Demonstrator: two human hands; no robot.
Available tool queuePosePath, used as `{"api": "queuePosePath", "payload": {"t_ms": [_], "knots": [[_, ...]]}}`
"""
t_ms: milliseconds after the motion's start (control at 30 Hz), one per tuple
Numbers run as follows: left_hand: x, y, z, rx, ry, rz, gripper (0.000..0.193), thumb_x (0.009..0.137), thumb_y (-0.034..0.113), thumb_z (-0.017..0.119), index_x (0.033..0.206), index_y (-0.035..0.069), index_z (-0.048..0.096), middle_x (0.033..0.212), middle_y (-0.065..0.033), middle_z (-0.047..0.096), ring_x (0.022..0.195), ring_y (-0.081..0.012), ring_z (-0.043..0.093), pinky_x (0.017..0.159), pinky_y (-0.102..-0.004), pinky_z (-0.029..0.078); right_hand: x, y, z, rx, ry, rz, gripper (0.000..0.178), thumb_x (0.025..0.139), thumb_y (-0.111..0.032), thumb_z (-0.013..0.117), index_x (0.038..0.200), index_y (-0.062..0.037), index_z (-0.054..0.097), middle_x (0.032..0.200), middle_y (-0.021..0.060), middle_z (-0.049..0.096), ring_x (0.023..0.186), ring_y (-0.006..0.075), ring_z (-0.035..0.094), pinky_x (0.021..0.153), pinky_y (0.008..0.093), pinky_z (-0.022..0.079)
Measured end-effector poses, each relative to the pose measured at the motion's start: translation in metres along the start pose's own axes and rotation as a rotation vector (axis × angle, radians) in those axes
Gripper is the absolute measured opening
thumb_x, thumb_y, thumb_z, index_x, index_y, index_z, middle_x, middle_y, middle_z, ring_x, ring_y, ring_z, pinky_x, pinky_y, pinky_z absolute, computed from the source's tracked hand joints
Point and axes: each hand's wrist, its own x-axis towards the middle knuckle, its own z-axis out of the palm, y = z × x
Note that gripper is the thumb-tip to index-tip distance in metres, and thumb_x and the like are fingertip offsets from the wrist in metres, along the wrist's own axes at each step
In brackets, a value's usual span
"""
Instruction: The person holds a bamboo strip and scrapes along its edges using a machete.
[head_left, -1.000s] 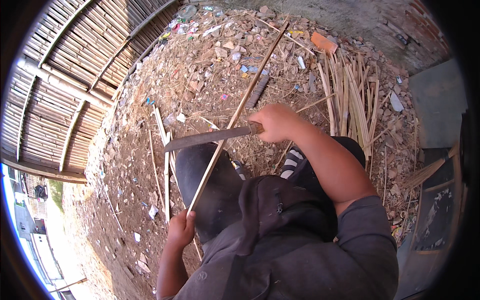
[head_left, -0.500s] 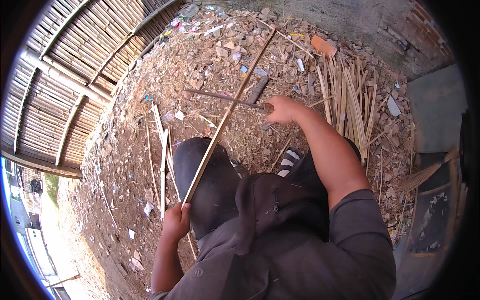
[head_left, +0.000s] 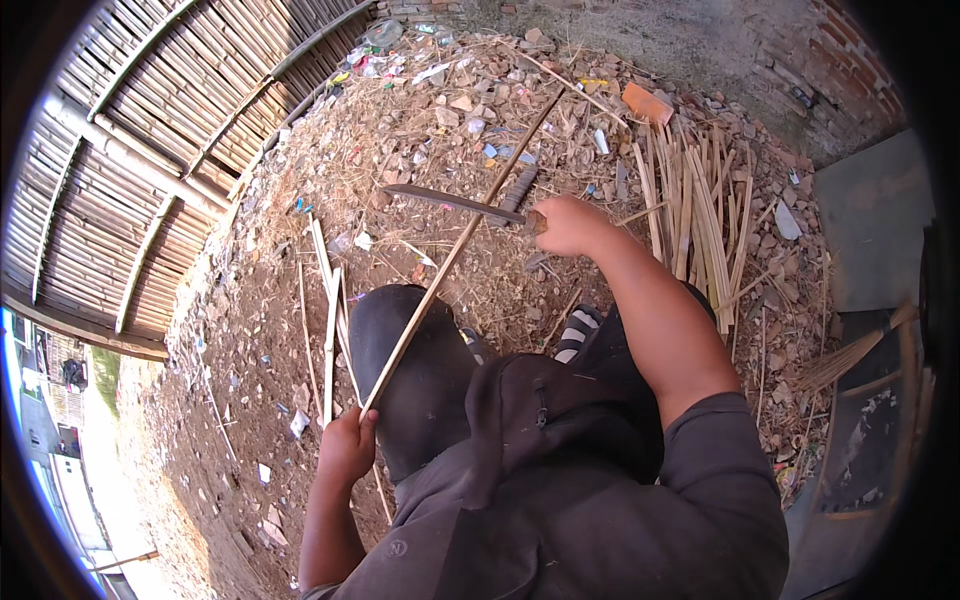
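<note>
My left hand (head_left: pixel 348 440) is closed round the near end of a long bamboo strip (head_left: pixel 436 285). The strip slants up over my left knee and away to the right. In my right hand (head_left: pixel 570 226) is the handle of a long-bladed knife (head_left: pixel 428 196), its blade pointing left. Blade and strip cross in front of my knees; whether they touch I cannot tell. Just beyond the crossing, a dark ridged rod-like piece (head_left: pixel 520 188) lies on the ground.
Split bamboo strips (head_left: pixel 700 215) lie in a pile at the right, and a few more strips (head_left: pixel 331 330) lie left of my left knee. Rubble and litter cover the ground. A bamboo fence (head_left: pixel 150 150) stands left, a wall (head_left: pixel 690 50) behind, a twig broom (head_left: pixel 850 355) at the right.
The knife has turned so more of its blade's flat shows, and its tip has shifted slightly right. The strip's far end has dropped a little and moved right. Both hands keep their hold.
</note>
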Motion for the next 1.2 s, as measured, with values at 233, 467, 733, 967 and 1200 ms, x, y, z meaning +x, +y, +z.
{"api": "queuePosePath", "payload": {"t_ms": [233,467,733,967,1200], "knots": [[-0.008,-0.005,0.009,0.024,0.071,0.073,0.038,0.102,0.032,0.053,0.082,-0.001,0.056,0.073,-0.0277,0.061,0.074,-0.0507,0.061,0.065,-0.0558,0.046,-0.021,-0.055,0.008,-0.229,-0.148,-0.319,0.023,0.074,-0.022,0.068,0.09,-0.005,0.068,0.079,0.0193,0.068,0.077,0.0382,0.068,0.072,0.0462,0.053],[0.004,0.0,-0.001,0.017,-0.015,-0.005,0.035,0.101,0.031,0.054,0.086,-0.001,0.058,0.074,-0.0277,0.063,0.077,-0.0502,0.062,0.068,-0.0554,0.047,0.0,-0.007,-0.004,0.032,-0.057,0.071,0.025,0.075,-0.022,0.067,0.096,-0.0078,0.07,0.085,0.0184,0.069,0.087,0.0359,0.07,0.077,0.0474,0.055],[0.002,-0.017,0.014,0.029,0.073,0.062,0.033,0.101,0.031,0.054,0.089,0.0,0.059,0.075,-0.0272,0.063,0.075,-0.0504,0.062,0.065,-0.0564,0.046,0.001,0.006,-0.003,0.235,0.077,0.097,0.019,0.074,-0.018,0.066,0.088,-0.0061,0.067,0.075,0.0164,0.066,0.072,0.0339,0.066,0.069,0.0451,0.051],[0.003,-0.013,-0.002,0.016,0.001,0.048,0.031,0.1,0.029,0.056,0.088,0.001,0.058,0.073,-0.0287,0.063,0.074,-0.0511,0.062,0.064,-0.0572,0.046,-0.009,-0.023,-0.002,0.012,0.013,-0.02,0.021,0.074,-0.019,0.067,0.091,-0.0064,0.068,0.074,0.0172,0.065,0.075,0.036,0.067,0.07,0.0453,0.051],[-0.001,-0.024,0.002,0.005,0.028,0.036,0.031,0.099,0.028,0.057,0.086,0.0,0.058,0.073,-0.0285,0.062,0.075,-0.0506,0.062,0.064,-0.056,0.047,0.005,0.034,-0.015,0.202,0.112,0.154,0.026,0.076,-0.023,0.069,0.094,-0.004,0.067,0.079,0.0139,0.067,0.077,0.0317,0.067,0.069,0.0425,0.05]]}}
